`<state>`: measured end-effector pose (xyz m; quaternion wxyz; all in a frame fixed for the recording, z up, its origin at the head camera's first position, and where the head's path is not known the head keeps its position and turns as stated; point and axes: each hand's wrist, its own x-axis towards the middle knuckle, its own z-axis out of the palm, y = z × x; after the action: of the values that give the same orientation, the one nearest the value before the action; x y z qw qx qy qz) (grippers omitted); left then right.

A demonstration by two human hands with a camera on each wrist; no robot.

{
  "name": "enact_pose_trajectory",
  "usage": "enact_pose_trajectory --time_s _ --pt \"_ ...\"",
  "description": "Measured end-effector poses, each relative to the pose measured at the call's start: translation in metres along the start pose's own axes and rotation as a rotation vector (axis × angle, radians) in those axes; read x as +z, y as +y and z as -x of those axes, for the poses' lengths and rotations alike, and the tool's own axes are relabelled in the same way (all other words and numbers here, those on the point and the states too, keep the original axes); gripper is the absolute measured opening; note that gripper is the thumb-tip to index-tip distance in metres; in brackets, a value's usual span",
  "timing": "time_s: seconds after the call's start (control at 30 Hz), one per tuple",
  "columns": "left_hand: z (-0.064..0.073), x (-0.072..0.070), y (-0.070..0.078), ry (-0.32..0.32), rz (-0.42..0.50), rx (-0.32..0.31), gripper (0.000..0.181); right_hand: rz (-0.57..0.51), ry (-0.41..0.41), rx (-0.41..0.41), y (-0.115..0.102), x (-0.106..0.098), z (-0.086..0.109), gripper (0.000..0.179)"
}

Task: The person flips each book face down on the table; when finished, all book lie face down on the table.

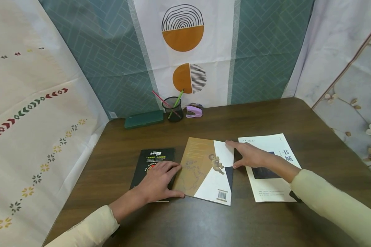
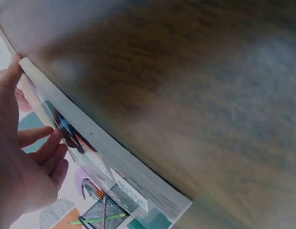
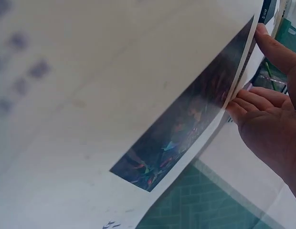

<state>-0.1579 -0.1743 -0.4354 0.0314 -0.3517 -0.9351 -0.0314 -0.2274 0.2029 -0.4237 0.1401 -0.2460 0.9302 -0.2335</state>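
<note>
A tan and white book (image 1: 201,171) with a cherub figure and a barcode lies in the middle of the table. My left hand (image 1: 160,181) reaches over a black book (image 1: 139,164), its fingers and thumb spread at the tan book's left edge. On the opposite side, my right hand (image 1: 253,156) touches the right edge with thumb and fingertips. Its forearm crosses above a white magazine (image 1: 259,190). In the left wrist view, the black book's page edge (image 2: 105,138) runs beside the hand (image 2: 28,157). The right wrist view shows the magazine's dark picture (image 3: 186,138) beside the hand (image 3: 267,109).
Along the back of the brown table (image 1: 210,226) are a dark green case (image 1: 143,119), a black mesh pen holder (image 1: 174,111) with pencils, and a purple stapler (image 1: 194,112). Patterned cloths hang behind the table and at both sides.
</note>
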Motion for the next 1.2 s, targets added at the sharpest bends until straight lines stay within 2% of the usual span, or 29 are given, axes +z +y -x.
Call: enact_pose_trajectory --time_s 0.23,0.47,0.67,0.87,1.07,1.2 --pt "0.0 0.003 -0.009 -0.008 0.057 0.036 0.11 -0.037 0.003 0.023 -0.007 0.003 0.007 0.106" --pt "-0.005 0.004 -0.024 -0.12 0.198 0.092 0.121 -0.134 0.015 0.085 -0.032 0.016 0.029 0.123" --pt "-0.01 0.003 -0.027 -0.192 0.287 0.091 0.121 -0.182 0.033 0.105 -0.053 0.029 0.053 0.133" --pt "-0.009 0.001 -0.027 -0.213 0.301 0.054 0.12 -0.219 0.05 0.083 -0.067 0.042 0.064 0.143" --pt "-0.007 0.002 -0.023 -0.193 0.258 0.056 0.119 -0.188 0.066 0.075 -0.067 0.049 0.061 0.146" --pt "-0.006 0.003 -0.019 -0.168 0.213 0.064 0.121 -0.188 0.043 0.075 -0.065 0.049 0.059 0.148"
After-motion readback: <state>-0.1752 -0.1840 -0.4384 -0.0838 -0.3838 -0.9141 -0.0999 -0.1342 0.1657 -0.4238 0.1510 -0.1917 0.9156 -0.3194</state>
